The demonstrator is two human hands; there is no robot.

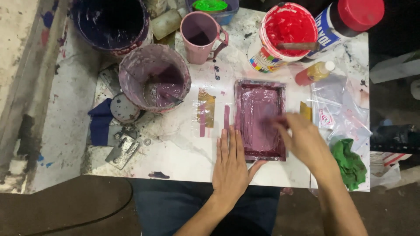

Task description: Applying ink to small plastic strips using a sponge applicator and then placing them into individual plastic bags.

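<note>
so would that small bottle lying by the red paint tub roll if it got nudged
Probably: the small yellow plastic bottle with red base lies on its side and looks round, so a nudge would likely roll it. It seems light. The clear plastic bags beside it might stop it before the white table edge.

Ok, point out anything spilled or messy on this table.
Purple streaks are smeared on the table left of the purple-coated frame. The purple bucket is crusted with paint, and a green rag lies crumpled at right.

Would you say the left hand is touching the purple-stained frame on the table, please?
Touching. The head view shows the left hand lying flat on the table, its thumb side pressed against the purple-stained frame's near left edge, with no gap visible between them.
</note>
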